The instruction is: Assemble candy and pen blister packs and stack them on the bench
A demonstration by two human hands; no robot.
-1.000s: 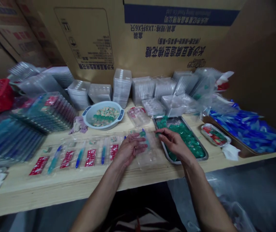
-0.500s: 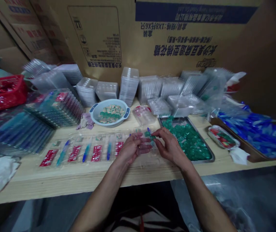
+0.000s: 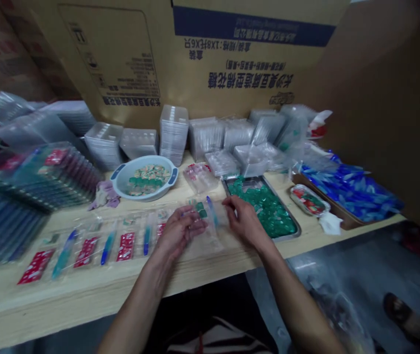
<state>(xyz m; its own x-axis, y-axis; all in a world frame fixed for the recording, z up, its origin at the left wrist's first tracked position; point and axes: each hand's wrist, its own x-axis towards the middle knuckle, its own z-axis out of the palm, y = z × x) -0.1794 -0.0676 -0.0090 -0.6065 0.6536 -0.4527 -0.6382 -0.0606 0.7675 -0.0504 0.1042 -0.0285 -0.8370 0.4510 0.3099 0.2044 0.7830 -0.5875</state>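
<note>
A clear blister tray (image 3: 206, 231) is pinched between the left hand (image 3: 179, 232) and right hand (image 3: 244, 221); upside-down blue Chinese print marks the far carton (image 3: 195, 59).

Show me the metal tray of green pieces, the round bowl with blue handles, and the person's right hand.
The metal tray (image 3: 282, 206): head view, on its right rim.
The round bowl (image 3: 143, 196): head view, on its front wall.
The right hand (image 3: 244, 221): head view, on the back of the hand.

Left hand (image 3: 178, 232), right hand (image 3: 245, 221), just apart
</note>
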